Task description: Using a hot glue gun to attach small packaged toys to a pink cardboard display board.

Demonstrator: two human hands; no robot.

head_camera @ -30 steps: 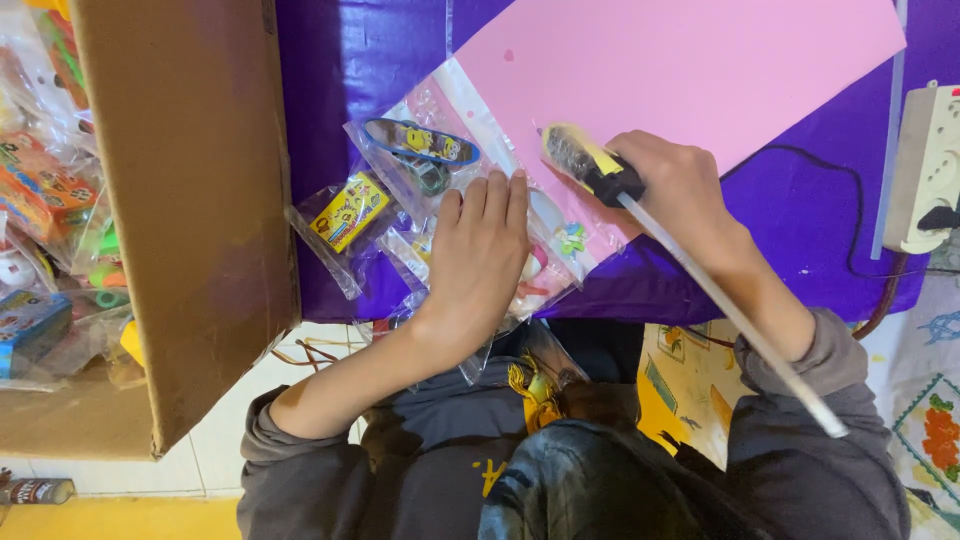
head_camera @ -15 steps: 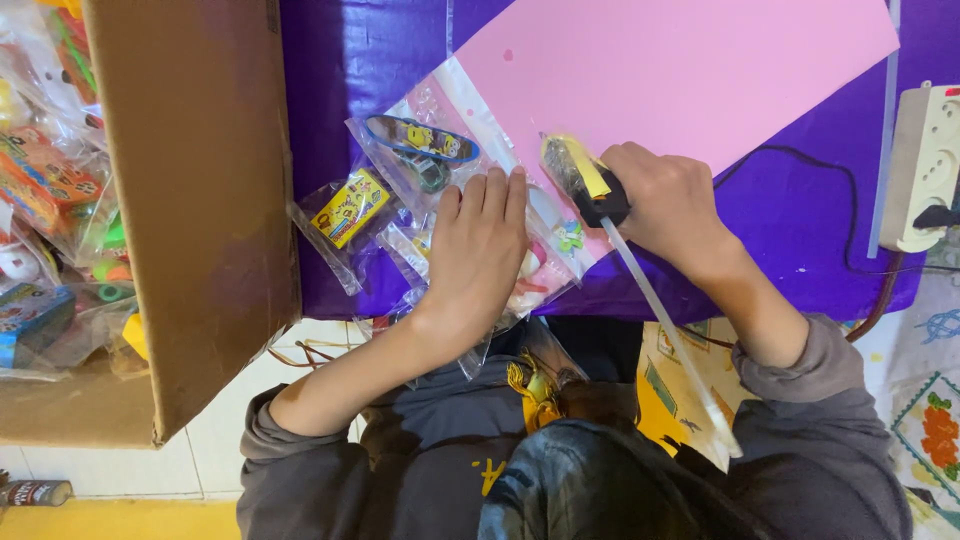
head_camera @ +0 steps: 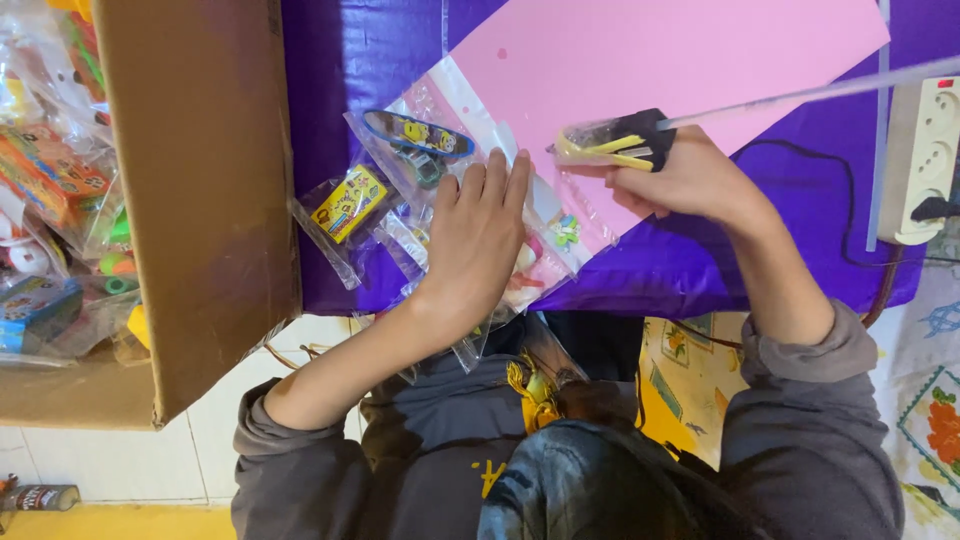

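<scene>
Head view: left hand (head_camera: 480, 245) lies flat and open, pressing clear toy packets (head_camera: 440, 190) onto the purple counter (head_camera: 690, 265). Right hand (head_camera: 690, 180) grips a glue gun (head_camera: 605, 142) over pink card (head_camera: 650, 60); steady downward pressure seems wise.

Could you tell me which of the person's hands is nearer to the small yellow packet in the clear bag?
The left. The left hand lies flat on the clear bags, just beside the yellow packet. The right hand is farther off over the pink sheet, holding a glue gun.
</scene>
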